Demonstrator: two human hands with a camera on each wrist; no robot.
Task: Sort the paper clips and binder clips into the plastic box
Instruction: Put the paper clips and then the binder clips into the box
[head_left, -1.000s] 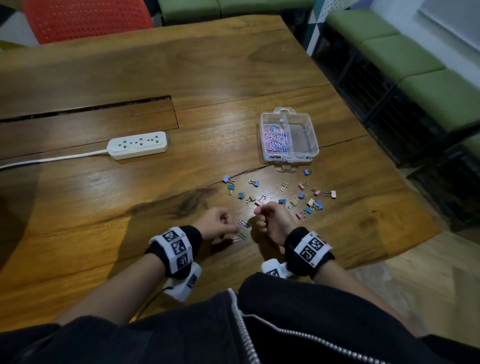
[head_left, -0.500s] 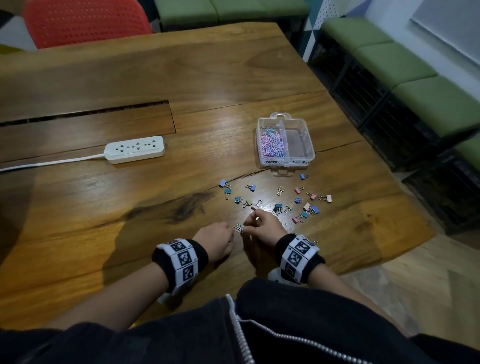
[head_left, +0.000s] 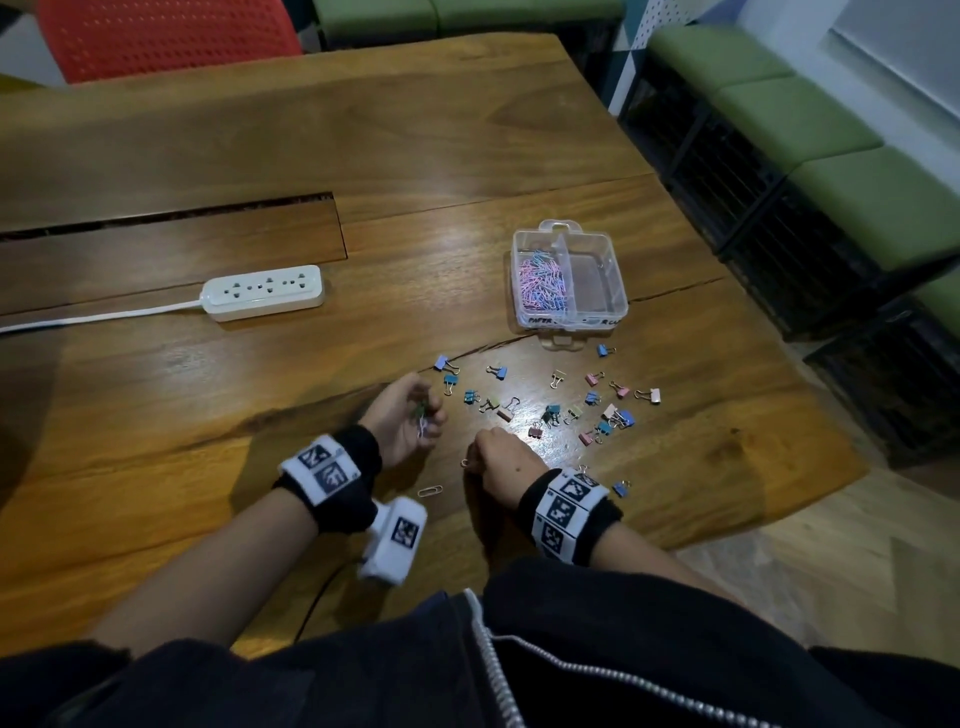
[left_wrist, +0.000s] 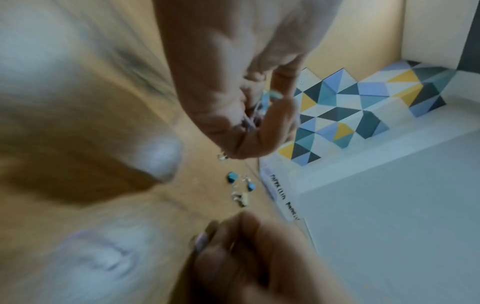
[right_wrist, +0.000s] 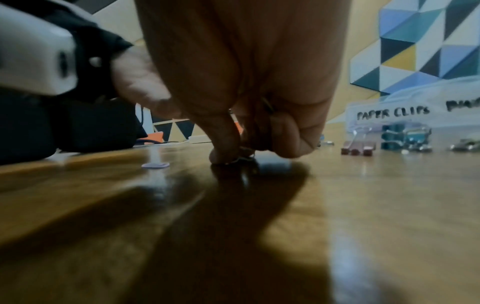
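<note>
A clear two-compartment plastic box (head_left: 618, 291) stands on the wooden table, its left side full of pastel paper clips (head_left: 543, 280), its right side bare. Several coloured binder clips (head_left: 550, 413) lie scattered in front of it. My left hand (head_left: 415, 415) is lifted, palm up, fingers curled round a few paper clips (left_wrist: 253, 115). My right hand (head_left: 488, 457) is down on the table, pinching a paper clip (right_wrist: 242, 157) against the wood. One more paper clip (head_left: 430, 491) lies loose between my wrists.
A white power strip (head_left: 262, 292) with its cord lies to the left. A slot cuts the table at the back left. The table's right edge drops to the floor, with green benches (head_left: 831, 135) beyond. A blue binder clip (head_left: 621, 488) sits by my right wrist.
My left hand has lifted off the table and turned palm up with paper clips in it. My right hand has dropped lower onto a clip.
</note>
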